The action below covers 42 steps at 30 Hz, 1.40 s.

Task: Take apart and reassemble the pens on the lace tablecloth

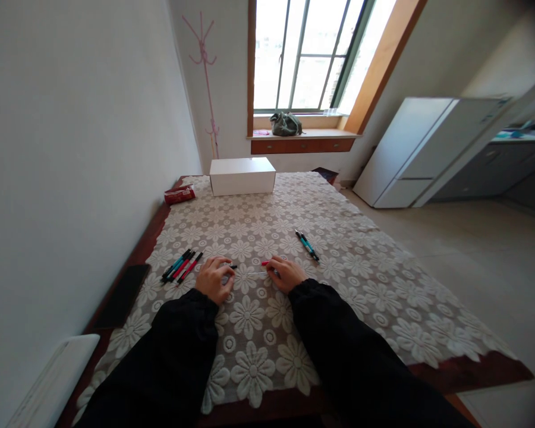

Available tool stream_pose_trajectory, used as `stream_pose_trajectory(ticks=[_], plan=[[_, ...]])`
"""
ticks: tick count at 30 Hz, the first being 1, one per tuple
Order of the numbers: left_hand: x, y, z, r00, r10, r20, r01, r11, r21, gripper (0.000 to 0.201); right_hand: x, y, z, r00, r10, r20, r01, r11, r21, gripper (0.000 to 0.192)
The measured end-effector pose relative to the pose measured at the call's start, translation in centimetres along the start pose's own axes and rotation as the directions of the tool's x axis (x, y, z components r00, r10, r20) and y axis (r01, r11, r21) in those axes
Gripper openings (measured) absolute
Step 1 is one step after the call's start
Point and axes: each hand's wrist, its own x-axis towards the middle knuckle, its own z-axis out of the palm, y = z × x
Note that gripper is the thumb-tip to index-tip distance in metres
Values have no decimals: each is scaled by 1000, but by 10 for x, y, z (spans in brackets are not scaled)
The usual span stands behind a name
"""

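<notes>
Over the middle of the lace-covered table, my left hand (214, 280) is closed, its fingertips around a small black pen part (233, 267). Across a short gap, my right hand (286, 274) pinches a pink pen part (265, 263), mostly hidden by the fingers. A thin pale refill-like stick (256, 273) runs between the two hands; which hand grips it, I cannot tell. Left of my left hand lie several pens (182, 266) side by side, with teal and pink barrels. Two teal and black pens (307, 245) rest beyond my right hand, close together.
The flowered lace cloth (249, 315) spreads over a dark red table. A white box (242, 177) stands at its far end, beside a red packet (179, 194). A flat black object (123, 295) lies at the left edge, near the wall. A white fridge (421, 151) stands back right.
</notes>
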Motion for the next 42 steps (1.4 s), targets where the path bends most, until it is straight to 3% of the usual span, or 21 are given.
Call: stream_pose_trajectory(ticks=[16,42], plan=[[-1,3,0,1000,9,-3,-9,1000,12,4,0,0,-1,999,-9,-35,9,1000,9,11],[-1,4,-1,1000,-27,14,27,999,26,5,0,1,0,1000,-10,0,10,1000,-27,11]])
